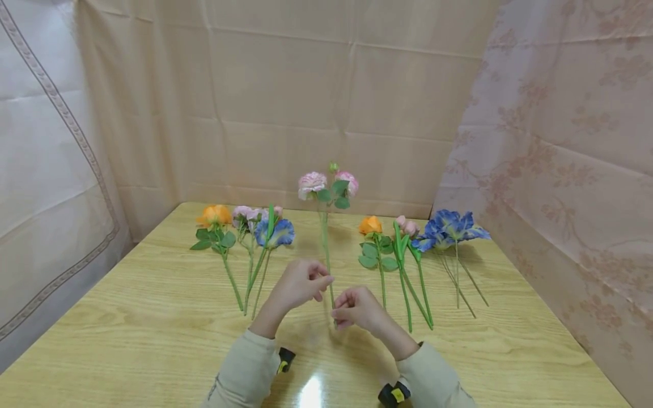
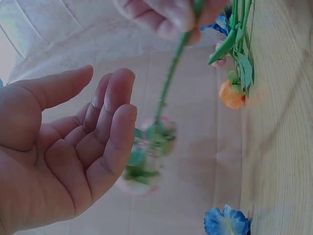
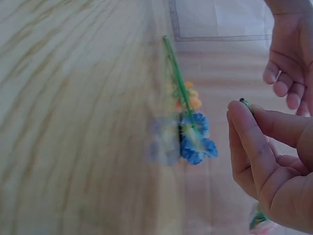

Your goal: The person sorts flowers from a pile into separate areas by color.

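Note:
A pink-and-white artificial flower (image 1: 312, 183) with two blooms, a bud and green leaves stands upright above the table. My right hand (image 1: 359, 309) pinches its stem near the lower end between thumb and fingers. In the right wrist view the stem's cut tip (image 3: 244, 102) peeks out past those fingertips. Just left of the stem is my left hand (image 1: 301, 283), its palm bare in the left wrist view and its fingers loosely bent. A gap shows there between the left fingertips and the green stem (image 2: 168, 78).
On the wooden table (image 1: 153, 317), an orange flower (image 1: 214, 215), pale purple flowers (image 1: 247, 213) and a blue flower (image 1: 282, 233) lie left. To the right lie another orange flower (image 1: 370, 225), pink buds (image 1: 409, 228) with green stems, and large blue flowers (image 1: 451, 226). Cloth curtains (image 1: 275, 102) surround the table.

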`<state>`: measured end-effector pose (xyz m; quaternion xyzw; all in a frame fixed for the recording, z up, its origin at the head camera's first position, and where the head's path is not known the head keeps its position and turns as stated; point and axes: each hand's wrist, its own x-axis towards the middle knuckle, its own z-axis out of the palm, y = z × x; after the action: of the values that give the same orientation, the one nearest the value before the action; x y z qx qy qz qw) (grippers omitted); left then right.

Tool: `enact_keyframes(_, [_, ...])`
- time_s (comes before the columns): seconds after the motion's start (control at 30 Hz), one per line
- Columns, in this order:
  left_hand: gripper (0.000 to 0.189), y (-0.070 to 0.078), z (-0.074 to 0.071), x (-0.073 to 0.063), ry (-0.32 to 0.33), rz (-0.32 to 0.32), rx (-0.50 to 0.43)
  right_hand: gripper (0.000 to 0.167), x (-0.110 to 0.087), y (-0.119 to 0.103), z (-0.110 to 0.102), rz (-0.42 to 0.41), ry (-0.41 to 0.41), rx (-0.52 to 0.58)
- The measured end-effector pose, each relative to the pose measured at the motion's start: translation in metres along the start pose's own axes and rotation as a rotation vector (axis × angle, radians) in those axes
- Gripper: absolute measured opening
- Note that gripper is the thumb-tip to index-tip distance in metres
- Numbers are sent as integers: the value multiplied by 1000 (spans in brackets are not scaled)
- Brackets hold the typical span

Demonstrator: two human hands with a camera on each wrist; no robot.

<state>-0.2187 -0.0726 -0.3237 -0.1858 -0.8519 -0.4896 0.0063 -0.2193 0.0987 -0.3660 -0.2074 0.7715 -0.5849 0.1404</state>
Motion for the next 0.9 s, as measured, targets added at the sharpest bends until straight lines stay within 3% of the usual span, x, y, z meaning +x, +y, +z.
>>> enact_keyframes(0.4, [15,-1,1,-1,-30,-2,24,7,5,16,-2,131,-1,-10])
enact_keyframes(0.9, [16,-4,0,0,-41,-5,72,5,8,16,-10,192,40,-101])
